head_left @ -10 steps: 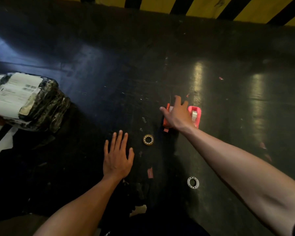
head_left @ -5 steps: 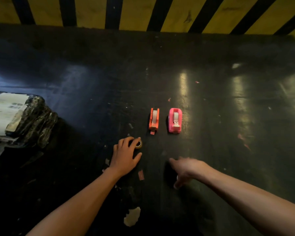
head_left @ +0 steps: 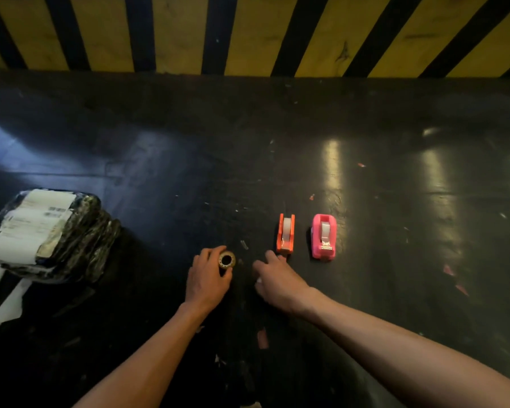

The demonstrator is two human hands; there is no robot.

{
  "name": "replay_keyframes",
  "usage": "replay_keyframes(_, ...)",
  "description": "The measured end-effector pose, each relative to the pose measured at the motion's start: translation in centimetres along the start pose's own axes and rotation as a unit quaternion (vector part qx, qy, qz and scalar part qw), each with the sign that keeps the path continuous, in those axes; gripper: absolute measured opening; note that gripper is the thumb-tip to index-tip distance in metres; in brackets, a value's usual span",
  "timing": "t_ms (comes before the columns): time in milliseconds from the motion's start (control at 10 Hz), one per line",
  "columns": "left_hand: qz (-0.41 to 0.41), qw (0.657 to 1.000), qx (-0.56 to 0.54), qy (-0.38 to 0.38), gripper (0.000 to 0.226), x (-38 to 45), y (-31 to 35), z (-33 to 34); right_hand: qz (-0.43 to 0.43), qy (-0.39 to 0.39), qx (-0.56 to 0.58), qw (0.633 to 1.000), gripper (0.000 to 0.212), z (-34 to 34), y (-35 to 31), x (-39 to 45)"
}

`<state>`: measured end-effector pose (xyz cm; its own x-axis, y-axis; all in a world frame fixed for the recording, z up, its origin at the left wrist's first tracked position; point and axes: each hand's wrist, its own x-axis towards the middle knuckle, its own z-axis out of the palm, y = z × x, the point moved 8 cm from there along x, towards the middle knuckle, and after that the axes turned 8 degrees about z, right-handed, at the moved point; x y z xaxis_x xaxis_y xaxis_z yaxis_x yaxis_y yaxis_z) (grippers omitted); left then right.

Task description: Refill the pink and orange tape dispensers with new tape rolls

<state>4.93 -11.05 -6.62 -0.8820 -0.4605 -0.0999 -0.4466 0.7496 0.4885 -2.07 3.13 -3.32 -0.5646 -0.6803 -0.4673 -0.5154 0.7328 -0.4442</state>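
On the dark table the orange tape dispenser [head_left: 286, 232] and the pink tape dispenser [head_left: 323, 235] stand side by side, each with a whitish strip of tape showing on top. My left hand [head_left: 208, 279] is curled around a small brownish tape roll [head_left: 227, 260] lying flat on the table to the left of the orange dispenser. My right hand [head_left: 278, 278] rests just in front of the orange dispenser, one fingertip close to its near end. Its fingers are folded over a small white ring [head_left: 259, 280], of which only a sliver shows.
A plastic-wrapped bundle with white labels [head_left: 44, 234] lies at the left, with white paper strips [head_left: 0, 298] beside it. A yellow-and-black striped wall [head_left: 248, 33] closes the far edge. Small tape scraps [head_left: 262, 338] dot the table near my arms.
My right hand left the dispensers, dropped to the white ring near me and came back forward with it. My left hand slid right and closed on the brownish roll.
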Motion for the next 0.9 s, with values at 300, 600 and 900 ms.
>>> replay_keyframes(300, 0.0, 1.0, -0.016, 0.003, 0.064, 5.9, -1.1, -2.3, 0.016, 0.107, 0.014, 0.994, 0.025, -4.0, -2.3, 8.0)
replay_keyframes(600, 0.033, 0.998, 0.012, -0.043, 0.066, 7.8, 0.0, -0.5, 0.052, 0.075, -0.066, 0.994, 0.031, -3.7, -0.6, 10.0)
replay_keyframes(900, -0.059, 0.986, -0.149, -0.037, 0.084, 6.2, 0.4, -2.0, -0.001, 0.152, 0.027, 0.988, 0.035, -5.3, -1.4, 5.4)
